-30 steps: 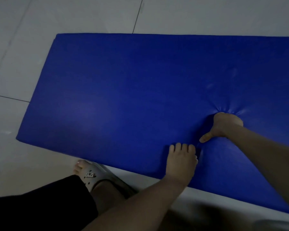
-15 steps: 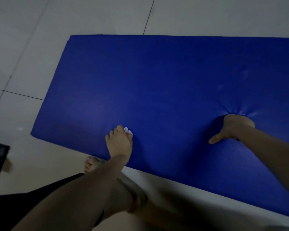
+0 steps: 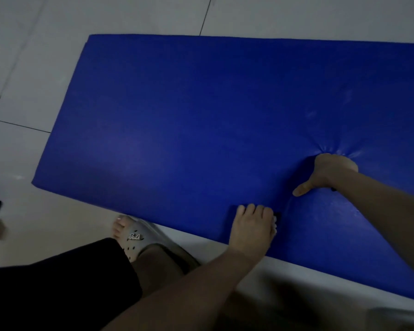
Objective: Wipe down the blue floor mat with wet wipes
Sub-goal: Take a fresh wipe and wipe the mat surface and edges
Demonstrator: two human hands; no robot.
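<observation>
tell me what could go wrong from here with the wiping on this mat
1. The wet wipe barely shows under the left hand, so it may bunch and clean only a narrow strip.
2. The right hand presses a deep dent into the blue mat; the creases there may get skipped.

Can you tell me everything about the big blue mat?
The blue mat is a thick, padded rectangle with a smooth, slightly shiny cover, lying flat on pale floor tiles. The right hand presses a deep dimple with radiating creases into it. The left hand lies flat near its front edge. Its right end runs out of view.
</observation>
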